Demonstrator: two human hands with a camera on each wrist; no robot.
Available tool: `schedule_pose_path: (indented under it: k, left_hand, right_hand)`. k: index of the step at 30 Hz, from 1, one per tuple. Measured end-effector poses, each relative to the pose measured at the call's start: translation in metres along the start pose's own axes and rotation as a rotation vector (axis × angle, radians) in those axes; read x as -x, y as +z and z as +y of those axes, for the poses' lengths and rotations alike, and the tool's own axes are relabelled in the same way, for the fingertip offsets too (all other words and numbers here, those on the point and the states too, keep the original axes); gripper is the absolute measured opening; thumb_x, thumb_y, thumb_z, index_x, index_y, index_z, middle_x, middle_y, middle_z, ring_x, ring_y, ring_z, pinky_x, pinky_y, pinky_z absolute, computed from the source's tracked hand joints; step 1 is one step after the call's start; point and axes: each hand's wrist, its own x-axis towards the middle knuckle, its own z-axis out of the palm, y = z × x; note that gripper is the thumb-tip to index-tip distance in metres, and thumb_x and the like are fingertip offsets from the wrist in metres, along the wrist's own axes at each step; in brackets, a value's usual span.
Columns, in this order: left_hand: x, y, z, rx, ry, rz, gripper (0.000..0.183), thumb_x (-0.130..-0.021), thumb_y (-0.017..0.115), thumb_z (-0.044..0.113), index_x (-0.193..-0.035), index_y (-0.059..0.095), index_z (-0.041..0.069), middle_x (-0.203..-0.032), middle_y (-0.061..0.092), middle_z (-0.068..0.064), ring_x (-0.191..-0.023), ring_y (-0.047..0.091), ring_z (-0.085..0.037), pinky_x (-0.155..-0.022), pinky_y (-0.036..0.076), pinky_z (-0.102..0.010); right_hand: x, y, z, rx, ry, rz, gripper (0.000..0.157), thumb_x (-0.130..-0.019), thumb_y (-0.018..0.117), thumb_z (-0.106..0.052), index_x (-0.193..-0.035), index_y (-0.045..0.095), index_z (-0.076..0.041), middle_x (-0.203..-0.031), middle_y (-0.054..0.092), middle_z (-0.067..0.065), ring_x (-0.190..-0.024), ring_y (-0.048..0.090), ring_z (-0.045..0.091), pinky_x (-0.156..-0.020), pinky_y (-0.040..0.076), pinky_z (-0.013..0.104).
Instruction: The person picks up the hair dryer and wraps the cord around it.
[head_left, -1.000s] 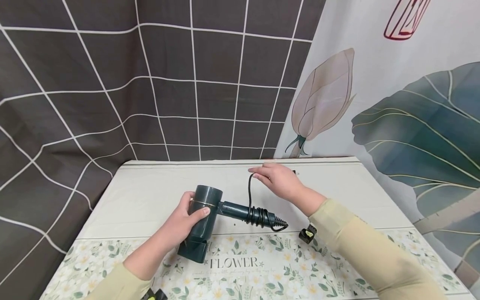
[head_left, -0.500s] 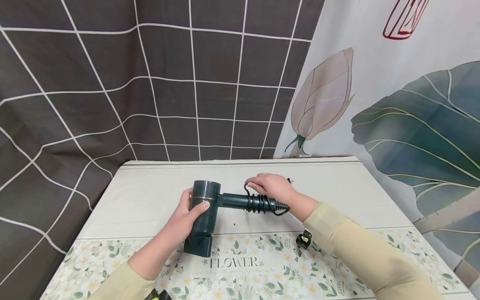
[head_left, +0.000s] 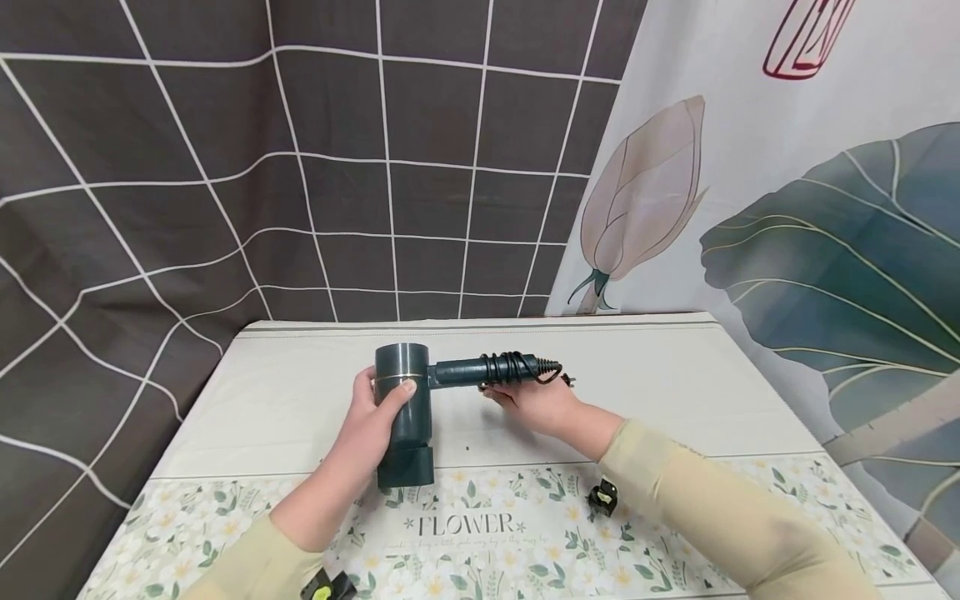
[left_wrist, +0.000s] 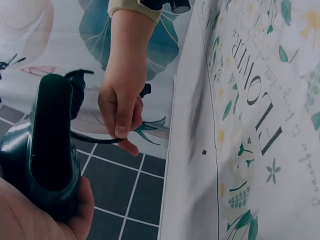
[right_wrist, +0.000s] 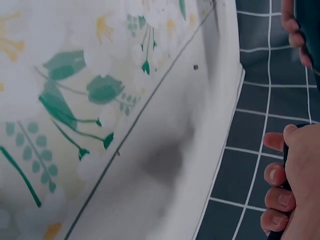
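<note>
A dark green hair dryer (head_left: 405, 417) is held above the table, its handle (head_left: 457, 372) pointing right and its nozzle toward me. My left hand (head_left: 375, 425) grips the barrel, thumb across the front; its palm (left_wrist: 25, 212) wraps the body in the left wrist view. Several turns of black cord (head_left: 510, 367) are wound around the handle. Just beneath that handle, my right hand (head_left: 543, 406) holds the loose cord end. In the left wrist view the cord (left_wrist: 97, 140) runs to its pinched thumb and finger. A plug (head_left: 567, 381) pokes out behind the right hand. Right fingers (right_wrist: 280, 199) are curled.
A white cloth with a flower print and the word FLOWER covers the table (head_left: 300, 392). Behind it hangs a dark grid-patterned curtain (head_left: 427, 200), with a leaf-and-bud printed white curtain (head_left: 660, 250) to the right. Each wrist wears a small black device (head_left: 602, 497).
The hair dryer has been raised and its handle swung upward to nearly level. My right hand with the cord has gone from above the handle, behind it, to below it.
</note>
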Motion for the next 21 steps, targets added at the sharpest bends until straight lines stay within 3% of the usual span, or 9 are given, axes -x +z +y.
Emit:
schedule_pose_path:
  k: [1,3,6,8,12,21]
  left_hand:
    - [-0.001,0.000,0.000,-0.001,-0.004,0.009,0.086,-0.095,0.057,0.055,-0.155,0.009,0.018,-0.149,0.036,-0.018,-0.131,0.045,-0.034,-0.111,0.025,-0.063]
    - [-0.002,0.001,0.001,-0.002,-0.006,0.025,0.089,-0.095,0.058,0.055,-0.156,0.006,0.016,-0.150,0.035,-0.019,-0.132,0.044,-0.035,-0.112,0.023,-0.064]
    - [-0.003,0.001,0.001,-0.005,0.007,0.046,0.090,-0.095,0.058,0.054,-0.156,0.004,0.014,-0.149,0.035,-0.020,-0.133,0.043,-0.035,-0.112,0.023,-0.064]
    - [-0.004,0.001,0.000,-0.007,0.016,0.055,0.091,-0.096,0.058,0.053,-0.156,0.004,0.013,-0.148,0.036,-0.020,-0.132,0.044,-0.035,-0.112,0.024,-0.063]
    - [-0.007,-0.001,-0.001,-0.018,0.017,0.067,0.092,-0.096,0.058,0.053,-0.156,0.002,0.013,-0.147,0.035,-0.018,-0.132,0.044,-0.035,-0.112,0.024,-0.063]
    - [-0.014,-0.003,-0.006,-0.072,0.002,0.101,0.095,-0.095,0.060,0.053,-0.156,0.000,0.012,-0.147,0.033,-0.019,-0.132,0.043,-0.036,-0.111,0.027,-0.062]
  right_hand:
    - [-0.001,0.002,-0.002,-0.092,0.008,0.091,0.026,-0.091,0.073,-0.031,-0.112,0.076,-0.016,-0.101,0.074,-0.001,-0.094,0.068,0.017,-0.083,0.053,0.030]
    - [-0.001,0.004,-0.006,-0.168,0.035,0.047,0.020,-0.093,0.070,-0.031,-0.109,0.077,-0.022,-0.103,0.075,-0.003,-0.092,0.071,0.017,-0.076,0.057,0.033]
    - [-0.002,0.002,-0.013,-0.231,0.085,-0.068,0.023,-0.099,0.061,-0.034,-0.115,0.075,-0.024,-0.107,0.074,-0.005,-0.088,0.072,0.015,-0.066,0.057,0.034]
    - [-0.003,0.000,-0.016,-0.255,0.097,-0.122,0.027,-0.101,0.056,-0.035,-0.119,0.073,-0.023,-0.109,0.074,-0.005,-0.088,0.071,0.014,-0.067,0.057,0.034]
    - [-0.002,-0.005,-0.022,-0.286,0.094,-0.155,0.028,-0.102,0.055,-0.034,-0.121,0.071,-0.022,-0.108,0.073,-0.006,-0.092,0.070,0.013,-0.072,0.057,0.036]
    - [-0.001,-0.015,-0.031,-0.323,0.033,-0.106,0.025,-0.103,0.054,-0.032,-0.115,0.072,-0.021,-0.092,0.071,-0.009,-0.080,0.068,0.009,-0.067,0.055,0.033]
